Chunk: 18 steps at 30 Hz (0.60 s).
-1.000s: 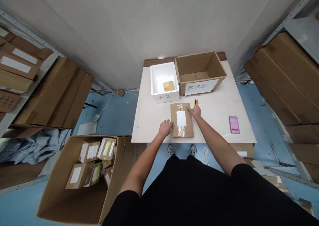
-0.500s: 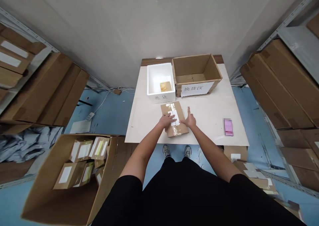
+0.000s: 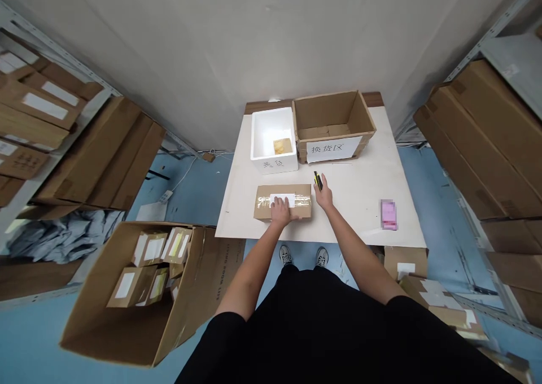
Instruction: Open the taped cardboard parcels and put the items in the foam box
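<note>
A taped cardboard box (image 3: pixel 301 200) lay beneath the person's left hand (image 3: pixel 280 211).
The left hand rested on top with its fingers spread, partly covering the white label (image 3: pixel 284 197); the right hand (image 3: pixel 324 195), closed around a yellow-and-black cutter (image 3: pixel 318 181), stood just beyond the box's right end, over the table (image 3: pixel 359 209).

At back of bench (image 3: pixel 359 203), white foam box (image 3: pixel 259 165), small parcel (image 3: pixel 282 146) inside, beside open carton (image 3: pixel 324 110); blurred pink item (image 3: pixel 388 214) to my right, grey mailers (image 3: pixel 63 238) heaped left.
</note>
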{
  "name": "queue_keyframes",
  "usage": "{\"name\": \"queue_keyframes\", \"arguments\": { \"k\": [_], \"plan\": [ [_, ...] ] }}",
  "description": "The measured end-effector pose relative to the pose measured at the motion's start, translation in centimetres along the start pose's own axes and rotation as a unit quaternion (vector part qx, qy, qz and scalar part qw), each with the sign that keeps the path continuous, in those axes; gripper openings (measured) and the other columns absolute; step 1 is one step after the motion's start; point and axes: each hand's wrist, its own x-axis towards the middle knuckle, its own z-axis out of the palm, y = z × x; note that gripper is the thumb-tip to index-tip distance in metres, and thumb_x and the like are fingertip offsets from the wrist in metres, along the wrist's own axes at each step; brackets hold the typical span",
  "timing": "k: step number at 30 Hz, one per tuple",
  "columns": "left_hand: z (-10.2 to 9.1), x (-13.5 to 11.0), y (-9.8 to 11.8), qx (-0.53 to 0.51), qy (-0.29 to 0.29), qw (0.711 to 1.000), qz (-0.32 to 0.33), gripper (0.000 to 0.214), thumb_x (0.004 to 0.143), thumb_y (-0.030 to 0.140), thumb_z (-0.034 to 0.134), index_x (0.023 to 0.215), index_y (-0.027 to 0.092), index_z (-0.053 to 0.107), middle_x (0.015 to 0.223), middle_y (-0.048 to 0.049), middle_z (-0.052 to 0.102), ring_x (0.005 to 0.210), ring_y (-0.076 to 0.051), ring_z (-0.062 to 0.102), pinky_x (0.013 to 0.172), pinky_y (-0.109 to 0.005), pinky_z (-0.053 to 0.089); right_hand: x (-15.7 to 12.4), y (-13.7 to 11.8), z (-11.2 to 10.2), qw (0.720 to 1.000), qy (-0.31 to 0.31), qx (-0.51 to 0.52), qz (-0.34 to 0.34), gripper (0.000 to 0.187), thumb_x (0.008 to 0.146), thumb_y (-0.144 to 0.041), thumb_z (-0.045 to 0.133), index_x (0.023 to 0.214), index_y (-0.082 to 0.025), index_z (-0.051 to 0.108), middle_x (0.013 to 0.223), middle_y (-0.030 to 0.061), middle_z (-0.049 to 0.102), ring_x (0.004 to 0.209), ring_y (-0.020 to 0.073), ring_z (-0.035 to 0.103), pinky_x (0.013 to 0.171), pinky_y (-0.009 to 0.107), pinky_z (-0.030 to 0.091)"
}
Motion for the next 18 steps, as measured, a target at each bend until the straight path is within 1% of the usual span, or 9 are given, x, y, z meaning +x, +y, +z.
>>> {"name": "queue_keyframes", "arguments": {
  "k": [1, 3, 4, 6, 8, 10, 15, 18],
  "plan": [
    [0.0, 0.0, 0.3, -0.017, -0.004, 1.0, -0.002, 0.119, 0.08, 0.088, 0.061, 0.171, 0.018, 0.028, 0.172, -0.0242, 0.033, 0.162, -0.044, 0.019, 0.128, -0.053, 0.024, -1.0, 1.6, -0.9, 0.999, -0.019, 0.045, 0.01, 0.071, 0.106, -0.052, 0.043, 0.17, -0.025, 0.027, 0.097, 0.0039, 0.075, 0.075, 0.0209, 0.07, 0.073, 0.03, 0.058],
    [0.1, 0.1, 0.7, -0.043, -0.027, 0.999, -0.001, 0.116, 0.082, 0.087, 0.06, 0.172, 0.022, 0.024, 0.178, -0.0201, 0.021, 0.165, -0.041, 0.015, 0.129, -0.05, 0.024, -3.0, 4.3, -2.2, 0.99, -0.061, 0.122, 0.039, 0.069, 0.101, -0.054, 0.046, 0.163, -0.026, 0.037, 0.088, -0.0006, 0.072, 0.058, 0.0154, 0.063, 0.062, 0.027, 0.056],
    [0.1, 0.2, 0.8, -0.05, -0.039, 0.998, 0.0, 0.115, 0.083, 0.087, 0.059, 0.173, 0.025, 0.022, 0.18, -0.0185, 0.018, 0.165, -0.041, 0.014, 0.13, -0.051, 0.023, -3.9, 5.3, -2.5, 0.983, -0.08, 0.154, 0.054, 0.07, 0.099, -0.055, 0.05, 0.161, -0.026, 0.04, 0.085, -0.0024, 0.071, 0.052, 0.0134, 0.06, 0.057, 0.025, 0.054],
    [0.2, 0.5, 0.9, -0.055, -0.057, 0.997, -0.002, 0.112, 0.084, 0.086, 0.06, 0.173, 0.03, 0.021, 0.181, -0.0164, 0.014, 0.166, -0.04, 0.011, 0.13, -0.054, 0.023, -5.4, 6.4, -2.6, 0.97, -0.11, 0.201, 0.077, 0.071, 0.095, -0.055, 0.054, 0.159, -0.026, 0.043, 0.08, -0.0051, 0.067, 0.046, 0.0109, 0.056, 0.049, 0.022, 0.049],
    [0.1, 0.8, 0.9, -0.055, -0.067, 0.996, -0.006, 0.112, 0.082, 0.087, 0.062, 0.172, 0.033, 0.023, 0.181, -0.0152, 0.013, 0.167, -0.039, 0.009, 0.129, -0.056, 0.023, -6.3, 6.6, -2.3, 0.961, -0.13, 0.226, 0.089, 0.07, 0.095, -0.051, 0.055, 0.159, -0.025, 0.043, 0.076, -0.0072, 0.063, 0.043, 0.0095, 0.053, 0.046, 0.021, 0.046],
    [-0.1, 1.2, 0.9, -0.059, -0.077, 0.995, -0.012, 0.113, 0.08, 0.087, 0.065, 0.171, 0.034, 0.025, 0.181, -0.0148, 0.014, 0.167, -0.039, 0.009, 0.129, -0.056, 0.024, -6.6, 6.3, -2.1, 0.959, -0.139, 0.231, 0.089, 0.066, 0.096, -0.046, 0.056, 0.158, -0.025, 0.046, 0.073, -0.0085, 0.06, 0.041, 0.0085, 0.05, 0.046, 0.021, 0.046],
    [-0.2, 1.5, 0.9, -0.064, -0.077, 0.995, -0.015, 0.116, 0.076, 0.089, 0.069, 0.171, 0.036, 0.028, 0.181, -0.0146, 0.013, 0.167, -0.04, 0.009, 0.128, -0.056, 0.026, -6.2, 5.2, -2.0, 0.965, -0.151, 0.2, 0.082, 0.057, 0.097, -0.032, 0.056, 0.154, -0.029, 0.051, 0.07, -0.0088, 0.06, 0.042, 0.0091, 0.051, 0.046, 0.02, 0.046],
    [0.0, 1.4, 0.9, -0.06, -0.077, 0.995, -0.016, 0.117, 0.076, 0.089, 0.068, 0.171, 0.036, 0.026, 0.182, -0.0139, 0.011, 0.167, -0.039, 0.008, 0.129, -0.056, 0.025, -5.8, 4.8, -1.8, 0.965, -0.155, 0.188, 0.094, 0.056, 0.097, -0.032, 0.059, 0.152, -0.029, 0.052, 0.07, -0.0083, 0.06, 0.041, 0.0094, 0.052, 0.045, 0.02, 0.044]
  ]
}}
